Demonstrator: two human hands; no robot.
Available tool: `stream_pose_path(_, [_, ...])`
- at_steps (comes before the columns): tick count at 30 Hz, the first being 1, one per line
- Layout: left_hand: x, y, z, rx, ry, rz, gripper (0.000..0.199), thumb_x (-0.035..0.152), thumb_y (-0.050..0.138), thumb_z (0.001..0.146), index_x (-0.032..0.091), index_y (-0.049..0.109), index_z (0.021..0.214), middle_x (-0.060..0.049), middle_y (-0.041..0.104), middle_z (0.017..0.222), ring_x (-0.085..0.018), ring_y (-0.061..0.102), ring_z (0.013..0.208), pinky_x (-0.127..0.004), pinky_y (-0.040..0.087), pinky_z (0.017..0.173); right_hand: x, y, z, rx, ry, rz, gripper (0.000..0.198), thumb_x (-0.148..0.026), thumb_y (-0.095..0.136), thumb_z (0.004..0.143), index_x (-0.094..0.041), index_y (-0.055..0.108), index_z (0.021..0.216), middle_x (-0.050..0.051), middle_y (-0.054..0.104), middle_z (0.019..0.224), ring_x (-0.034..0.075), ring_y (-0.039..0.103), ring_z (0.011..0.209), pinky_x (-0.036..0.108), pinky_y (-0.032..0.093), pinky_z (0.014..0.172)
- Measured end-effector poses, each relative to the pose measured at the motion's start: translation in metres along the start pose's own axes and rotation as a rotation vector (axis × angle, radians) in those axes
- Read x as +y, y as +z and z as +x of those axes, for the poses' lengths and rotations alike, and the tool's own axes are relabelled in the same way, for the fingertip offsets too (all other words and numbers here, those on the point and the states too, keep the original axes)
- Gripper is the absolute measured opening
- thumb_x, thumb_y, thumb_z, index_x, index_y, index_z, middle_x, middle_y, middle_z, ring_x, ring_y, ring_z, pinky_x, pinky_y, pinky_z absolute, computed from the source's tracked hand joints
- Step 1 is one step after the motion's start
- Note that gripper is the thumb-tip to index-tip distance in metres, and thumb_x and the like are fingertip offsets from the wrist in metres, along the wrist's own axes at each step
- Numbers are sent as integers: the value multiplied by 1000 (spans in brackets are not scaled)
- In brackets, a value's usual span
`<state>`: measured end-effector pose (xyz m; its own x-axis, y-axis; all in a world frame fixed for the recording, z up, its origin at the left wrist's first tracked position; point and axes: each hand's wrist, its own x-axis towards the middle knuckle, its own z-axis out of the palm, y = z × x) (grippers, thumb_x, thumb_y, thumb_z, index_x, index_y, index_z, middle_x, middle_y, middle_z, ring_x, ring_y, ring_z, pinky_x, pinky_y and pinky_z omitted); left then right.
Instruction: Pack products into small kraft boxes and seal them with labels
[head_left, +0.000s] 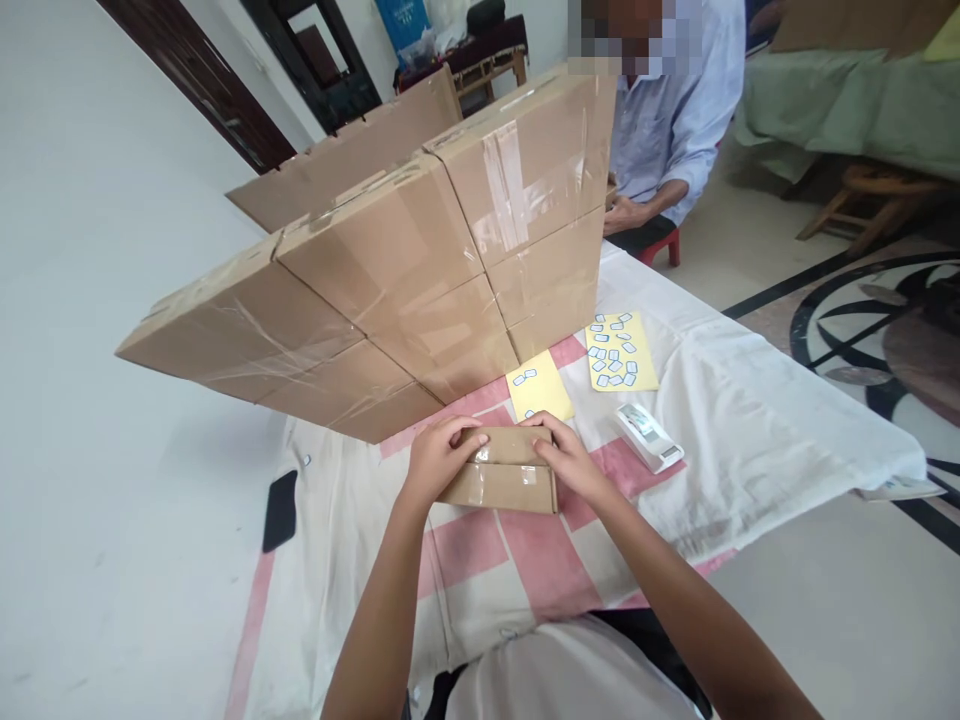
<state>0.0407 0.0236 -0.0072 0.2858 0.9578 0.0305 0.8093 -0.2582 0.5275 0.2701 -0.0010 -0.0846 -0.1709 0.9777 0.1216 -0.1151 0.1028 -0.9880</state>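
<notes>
A small brown cardboard box [499,482] with bits of clear tape lies in front of me on the cloth-covered table. My left hand [442,455] grips its left end, thumb on the top and fingers curled over the far edge. At the right end my right hand [566,458] holds it the same way, thumb on top. Just beyond the box is a yellow sheet [555,385] with a few small white, dark-edged pieces on it, partly hidden by the box and hand. Whether the box is opened cannot be seen.
A tall wall of taped cardboard boxes [405,290] crosses the table. On the right are another yellow sheet [649,375] bearing several small pieces and a white device [643,430] with a display. A black phone [280,512] lies left. Behind the wall sits a person in a light shirt [679,110].
</notes>
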Motion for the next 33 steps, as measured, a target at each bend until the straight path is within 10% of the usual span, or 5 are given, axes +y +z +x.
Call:
stream_pose_path(11, [5,-12,-5,-111,228,-98,18,32,57,95,28,69,81,3,70,91,-19,61,92,-36,38,90,6,6,-6,64,14,-5,19,-25,54,85,-23,60,102,0,63,98,22,58,94,32,42,83])
stream_pose_path(22, [3,-10,-3,-113,107,-368,6,31,48,97,25,49,99,-1,75,90,-18,69,86,-31,50,77,0,8,-7,81,8,-7,19,-25,53,84,-23,60,101,0,62,97,21,58,92,31,42,81])
stream_pose_path(33, [10,-5,9,-48,113,-195,11,26,51,94,24,61,89,0,64,86,-18,59,82,-32,43,76,-3,7,-10,68,-15,-19,18,-26,54,85,-22,60,101,0,60,95,20,56,91,31,42,82])
